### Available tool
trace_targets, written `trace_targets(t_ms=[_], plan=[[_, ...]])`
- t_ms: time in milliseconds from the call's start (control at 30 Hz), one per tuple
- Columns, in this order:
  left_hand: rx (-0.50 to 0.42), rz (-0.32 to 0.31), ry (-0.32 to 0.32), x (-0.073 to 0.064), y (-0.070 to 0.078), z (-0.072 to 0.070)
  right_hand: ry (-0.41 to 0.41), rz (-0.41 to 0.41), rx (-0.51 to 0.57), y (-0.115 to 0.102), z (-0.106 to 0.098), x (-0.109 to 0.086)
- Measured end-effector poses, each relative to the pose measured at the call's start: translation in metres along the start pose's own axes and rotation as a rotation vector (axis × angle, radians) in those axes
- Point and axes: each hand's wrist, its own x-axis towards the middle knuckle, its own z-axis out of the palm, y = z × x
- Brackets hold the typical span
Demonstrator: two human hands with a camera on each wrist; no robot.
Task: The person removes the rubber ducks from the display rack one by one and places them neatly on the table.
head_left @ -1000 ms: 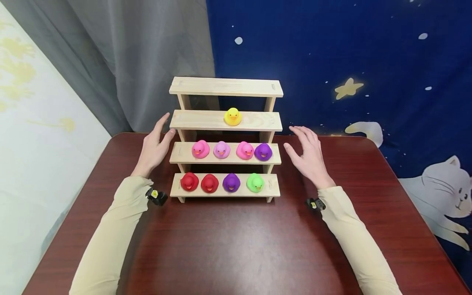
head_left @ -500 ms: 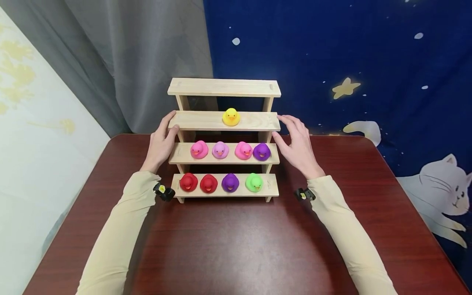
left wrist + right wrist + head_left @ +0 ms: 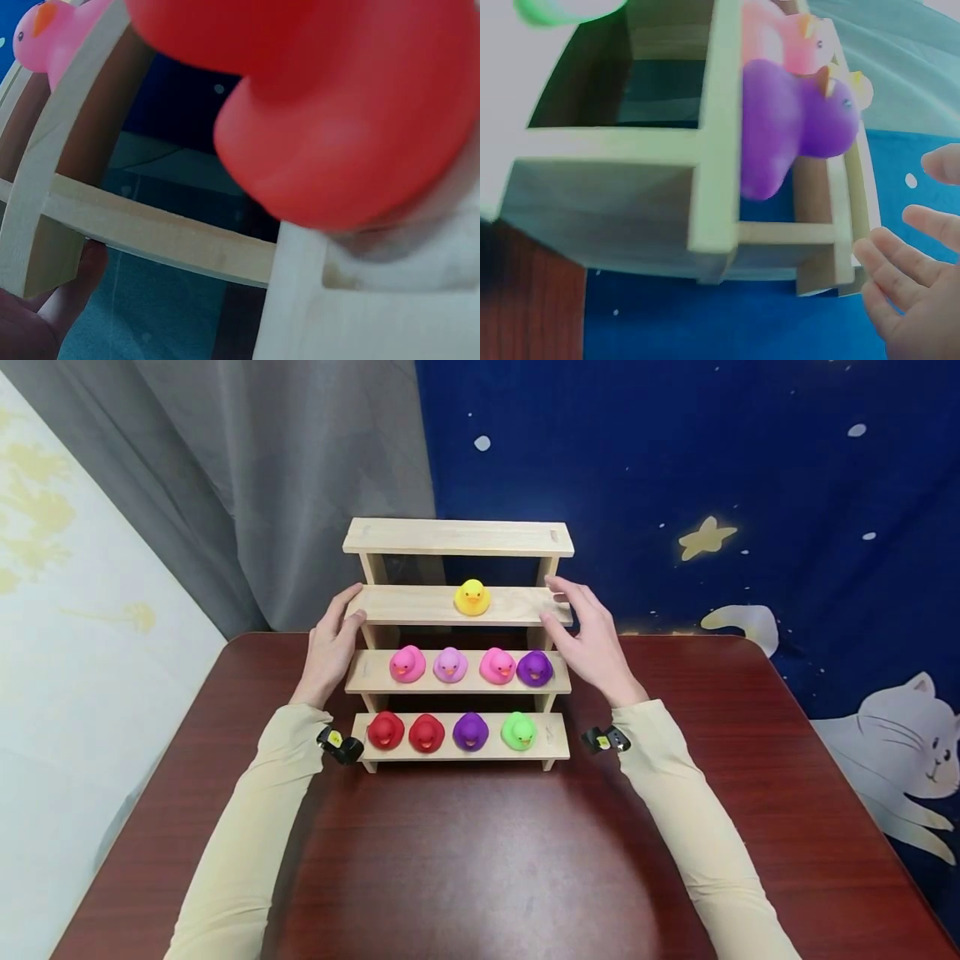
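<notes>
A four-tier wooden display stand (image 3: 457, 537) bears several small rubber ducks. My left hand (image 3: 328, 647) holds the left end of the second shelf from the top, its thumb at the front edge and another finger farther back. In the left wrist view, part of that hand touches an upright below a red duck (image 3: 352, 127). Over the right end of the same shelf hovers my right hand (image 3: 591, 639), fingers loosely bent and holding nothing. Between the hands sits a yellow duck (image 3: 472, 598). Below the right hand is a purple duck (image 3: 535, 668).
Two pink ducks and a lilac duck (image 3: 450, 666) share the purple duck's tier. The lowest tier carries two red ducks, a purple one and a green duck (image 3: 519, 731). The stand rests on a dark red table (image 3: 465, 852), before grey and blue curtains (image 3: 637, 485).
Both hands have moved inward to the stand. The left now holds the shelf end; the right has passed from beside the stand to over the shelf's right end. The ducks have stayed put.
</notes>
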Motion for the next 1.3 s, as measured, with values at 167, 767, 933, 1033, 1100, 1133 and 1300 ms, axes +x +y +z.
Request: trace_targets(t_ms=[167, 767, 933, 1033, 1100, 1133, 1300], plan=[[-0.025, -0.017, -0.019, 0.001, 0.002, -0.002, -0.013, 0.026, 0.050, -0.011, 0.003, 0.010], [-0.056, -0.013, -0.019, 0.000, 0.002, -0.001, -0.175, 0.132, 0.197, -0.029, 0.035, 0.043], [-0.059, -0.019, -0.012, 0.000, 0.001, 0.000, -0.209, 0.183, 0.280, -0.030, 0.043, 0.050], [-0.061, -0.023, -0.009, -0.001, 0.002, 0.001, -0.223, 0.193, 0.281, -0.031, 0.047, 0.051], [-0.062, -0.027, -0.009, -0.001, 0.002, 0.002, -0.240, 0.188, 0.254, -0.031, 0.050, 0.052], [-0.062, -0.029, -0.008, -0.001, 0.002, 0.002, -0.249, 0.186, 0.245, -0.031, 0.051, 0.052], [-0.071, -0.033, -0.011, 0.001, 0.002, 0.002, -0.258, 0.189, 0.227, -0.030, 0.054, 0.054]])
